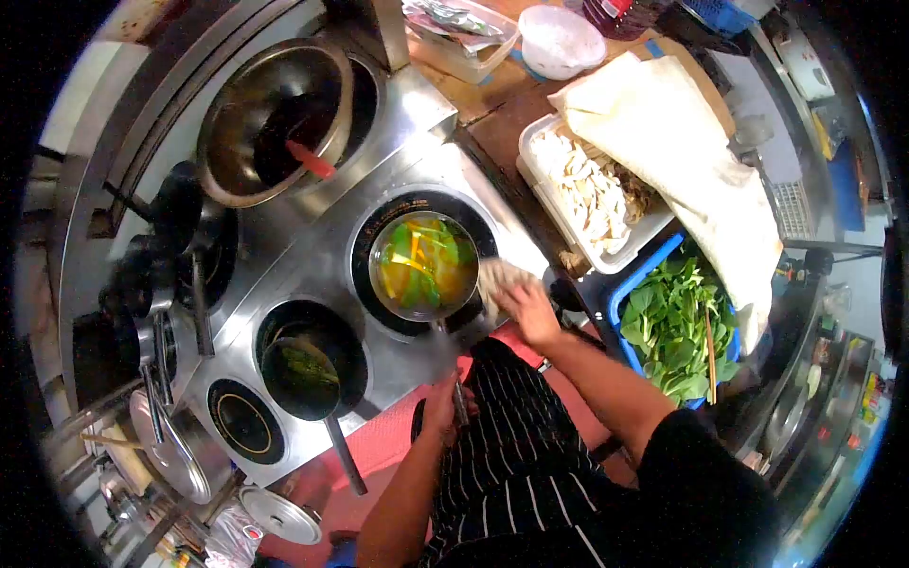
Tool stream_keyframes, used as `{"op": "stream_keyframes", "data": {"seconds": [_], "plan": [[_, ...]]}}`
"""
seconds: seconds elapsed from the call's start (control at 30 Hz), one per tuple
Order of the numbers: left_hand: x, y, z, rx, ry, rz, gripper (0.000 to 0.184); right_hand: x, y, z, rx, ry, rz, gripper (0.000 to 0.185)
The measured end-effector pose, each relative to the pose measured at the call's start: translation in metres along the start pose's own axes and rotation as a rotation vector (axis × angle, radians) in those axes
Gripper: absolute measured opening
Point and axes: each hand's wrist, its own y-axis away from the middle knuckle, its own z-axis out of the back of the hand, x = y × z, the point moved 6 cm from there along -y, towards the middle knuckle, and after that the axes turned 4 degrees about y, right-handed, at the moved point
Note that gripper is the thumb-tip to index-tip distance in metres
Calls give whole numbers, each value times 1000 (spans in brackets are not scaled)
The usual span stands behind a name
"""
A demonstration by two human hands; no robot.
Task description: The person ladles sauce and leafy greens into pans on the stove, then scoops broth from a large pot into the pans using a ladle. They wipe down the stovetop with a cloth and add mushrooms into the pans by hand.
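Observation:
A metal pan with green and yellow-orange vegetable pieces in liquid sits over the round black burner at the middle of the steel stove. Its handle points down toward my body, and my left hand is closed around it. My right hand is at the pan's right side, closed on a beige cloth beside the rim. Motion blurs the cloth and the handle's upper part. I cannot tell whether the cloth touches the pan.
Left of the pan is a smaller dark pan with greens. A large metal bowl stands behind, with a red-handled utensil. At right are a white tub of sliced pale food, a draped cloth, and a blue basket of leaves with chopsticks.

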Motion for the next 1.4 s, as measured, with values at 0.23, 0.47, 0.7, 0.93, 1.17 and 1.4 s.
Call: {"op": "stream_keyframes", "data": {"seconds": [0.23, 0.47, 0.7, 0.93, 1.17, 1.4], "plan": [[1, 4, 5, -19, -52, 23, 48, 10, 10, 95, -132, -635, -372, 33], [-7, 6, 6, -78, -146, -105, 46, 168, -162, 171, -151, -504, 552, 35], [9, -12, 17, -23, -168, -46, 50, 252, -255, -16, -143, -62, 820, 30], [6, -10, 2, -182, -1153, -1014, 30, 213, -301, -56, 300, -266, 655, 21], [35, -39, 11, -93, -821, -720, 30, 75, -323, 9, 662, -73, 260, 16], [15, -24, 11, -291, -557, -836, 30, -58, -285, 4, 186, -60, -131, 24]]}}
